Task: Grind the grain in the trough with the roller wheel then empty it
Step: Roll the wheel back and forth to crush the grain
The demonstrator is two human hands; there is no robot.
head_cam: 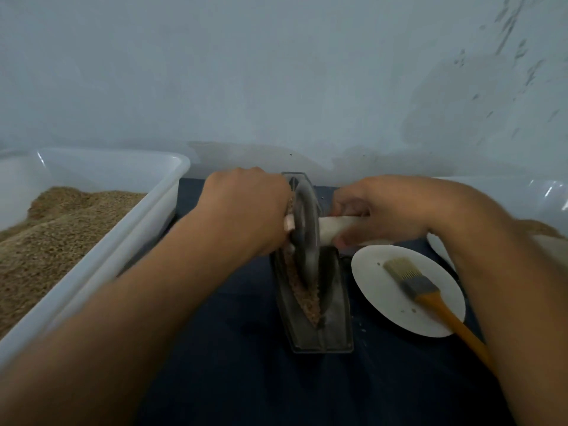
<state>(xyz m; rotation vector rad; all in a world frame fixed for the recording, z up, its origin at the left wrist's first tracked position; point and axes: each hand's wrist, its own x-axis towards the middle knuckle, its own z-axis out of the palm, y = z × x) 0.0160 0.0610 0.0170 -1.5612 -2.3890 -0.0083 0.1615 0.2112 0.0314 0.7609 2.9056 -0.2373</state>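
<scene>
Forearms fill the near field, one from each lower corner, converging on the mill. Left hand (246, 210) is closed round the left end of the white axle; only a stub of axle shows below the knuckles. Right hand (381, 210) is wrapped round the axle (330, 229) on the right side, fingers curled over the top, thumb under.

Wheel (304, 229) stands upright on edge between the two hands, touching neither palm, seated in the groove toward the far half of the trough (319, 333). The trough's long axis runs straight away from the body; the axle lies crosswise to it. Both hands sit about equally near the wheel, so a push or pull is shared evenly.

Grain (304, 296) lies along the left wall of the groove, from just under the wheel back to the near tip. It looks coarse, brown, not yet fine. Judgement: grinding under way; emptying not yet begun. The grain lies toward the body from the wheel, so the next stroke wants a pull along the long axis.

Outward: plate (390, 312) just right of the trough, brush (430, 290) resting on it. Tub (123, 241) of grain at left, well apart. A second tub (504, 192) at right, contents mostly hidden by the right arm. All on a dark-covered counter (246, 379).
</scene>
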